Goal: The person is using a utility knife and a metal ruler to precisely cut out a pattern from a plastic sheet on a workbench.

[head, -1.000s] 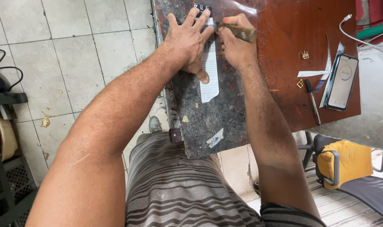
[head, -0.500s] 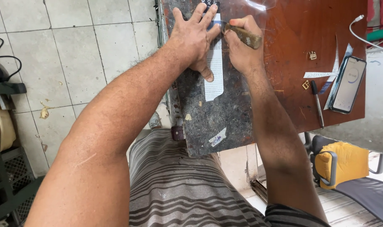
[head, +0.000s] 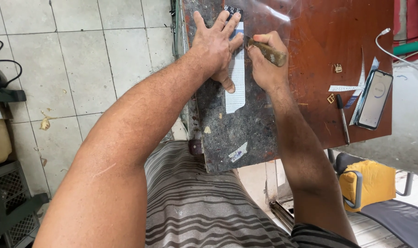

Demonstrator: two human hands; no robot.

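My left hand [head: 216, 48] lies flat, fingers spread, on a white paper strip [head: 236, 87] that rests on a dark grey stone slab [head: 236, 133]. Its thumb presses the strip's middle. Beside it, my right hand [head: 264, 64] is closed around a tool with a worn brown handle [head: 271, 51]; the tool's tip meets the strip's right edge near its upper end. A clear plastic sheet [head: 282, 18] covers the upper part of the work area.
A brown wooden table [head: 346, 55] carries a phone [head: 375, 98] with a white cable [head: 392, 46], a black pen [head: 343, 117], paper offcuts [head: 344, 88] and small brass pieces [head: 338, 68]. A yellow-cushioned chair [head: 369, 183] stands at lower right. Tiled floor lies to the left.
Both hands have slid a little lower in the view as the head camera shifted. The left hand's fingers spread flatter on the strip; the right hand keeps the tool at the strip's edge.
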